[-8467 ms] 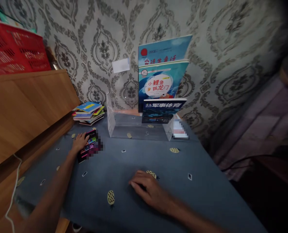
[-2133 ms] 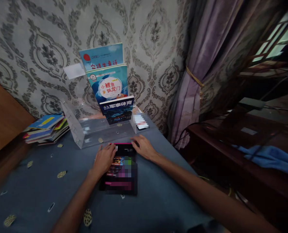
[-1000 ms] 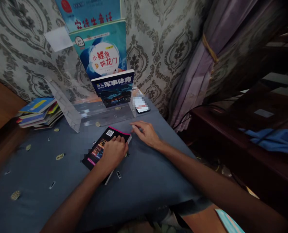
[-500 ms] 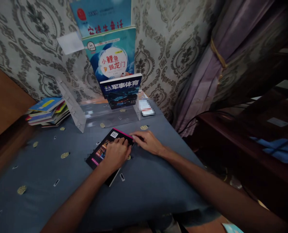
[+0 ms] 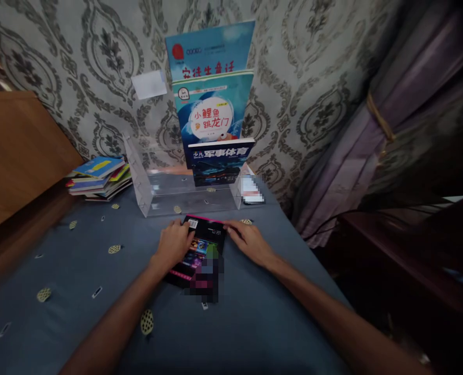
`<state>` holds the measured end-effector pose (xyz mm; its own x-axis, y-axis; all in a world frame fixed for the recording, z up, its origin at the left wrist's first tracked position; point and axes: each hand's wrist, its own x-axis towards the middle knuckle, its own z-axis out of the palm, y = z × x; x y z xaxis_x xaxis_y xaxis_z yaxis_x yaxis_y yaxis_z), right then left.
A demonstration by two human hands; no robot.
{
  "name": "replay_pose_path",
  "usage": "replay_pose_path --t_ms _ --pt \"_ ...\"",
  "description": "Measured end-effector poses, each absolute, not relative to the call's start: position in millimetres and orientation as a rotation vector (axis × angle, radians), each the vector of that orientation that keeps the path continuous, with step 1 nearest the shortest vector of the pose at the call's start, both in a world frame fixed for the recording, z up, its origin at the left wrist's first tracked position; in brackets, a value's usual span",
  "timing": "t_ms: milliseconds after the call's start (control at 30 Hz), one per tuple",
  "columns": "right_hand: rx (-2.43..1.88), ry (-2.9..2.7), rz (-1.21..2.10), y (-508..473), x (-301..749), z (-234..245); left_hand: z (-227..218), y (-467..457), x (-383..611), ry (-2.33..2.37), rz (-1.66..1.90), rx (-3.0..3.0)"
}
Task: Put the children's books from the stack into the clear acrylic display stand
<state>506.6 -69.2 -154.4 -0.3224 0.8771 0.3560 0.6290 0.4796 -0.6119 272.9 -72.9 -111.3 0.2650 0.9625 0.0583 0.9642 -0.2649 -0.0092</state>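
A black book with a pink strip along its top edge lies back cover up on the cloth, its barcode at the top left. My left hand grips its left edge, with the thumb over the cover and the fingers bent near the top left corner. At the top right corner, my right hand has its thumb and index finger closed on the edge. Part of the lower cover is blurred out. Behind it stands a clear acrylic rack, holding a dark blue book, a teal book and a taller blue book.
A pile of several books lies at the back left. To the rack's right is a partly blurred white item. Patterned wallpaper backs the blue tablecloth; a tied purple curtain hangs at the right.
The black book has turned to lie straighter to the rack. My left hand has moved off the cover's middle to its left edge. The view has shifted, so the rack appears further right.
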Motion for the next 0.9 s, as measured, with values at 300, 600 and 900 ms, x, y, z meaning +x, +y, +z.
replay_pose_path --t_ms 300,600,900 --pt "-1.346 -2.197 0.184 -52 495 -163 -127 -66 273 -1.862 -0.282 -2.493" --pt "-1.356 -2.229 0.154 -43 491 -167 -138 -60 268 -1.687 -0.345 -2.529" --pt "-1.368 -2.397 0.121 -55 463 -151 -145 -42 250 -1.654 -0.650 -2.692"
